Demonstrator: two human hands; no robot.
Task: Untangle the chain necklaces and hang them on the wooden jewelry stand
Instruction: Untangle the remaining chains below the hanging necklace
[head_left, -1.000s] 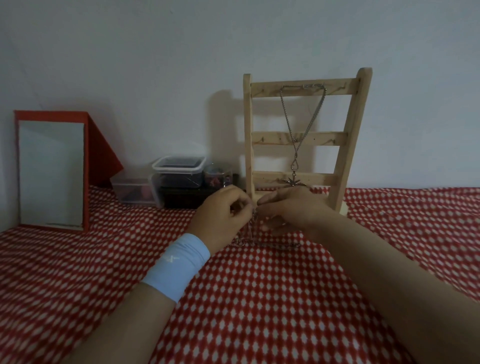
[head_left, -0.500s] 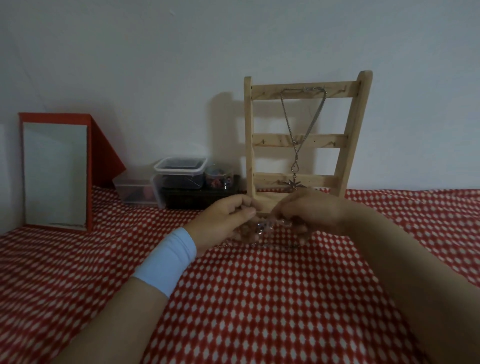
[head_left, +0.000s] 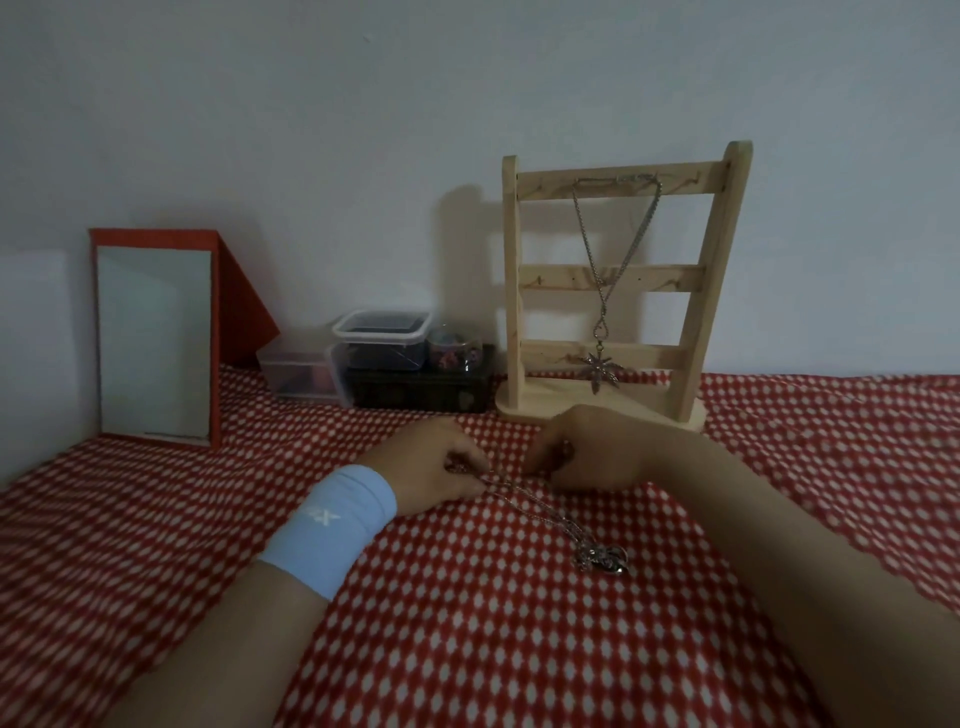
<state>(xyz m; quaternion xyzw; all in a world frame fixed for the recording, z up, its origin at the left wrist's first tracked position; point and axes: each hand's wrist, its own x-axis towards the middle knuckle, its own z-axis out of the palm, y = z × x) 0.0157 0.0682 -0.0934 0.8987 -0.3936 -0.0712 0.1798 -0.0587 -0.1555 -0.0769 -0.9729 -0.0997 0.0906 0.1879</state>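
My left hand (head_left: 436, 462) pinches the thin, tangled silver chain necklaces (head_left: 545, 512); right hand (head_left: 582, 457) curled alongside, grip indeterminate. I judge them light, limp, snag-prone: hold links near the knot.

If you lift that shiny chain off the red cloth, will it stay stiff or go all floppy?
Probably floppy: the tangled chains lie in loose curves on the cloth, and the necklace on the stand droops straight down. The pendants at the end would likely swing and pull that end down. It looks thin, so probably light.
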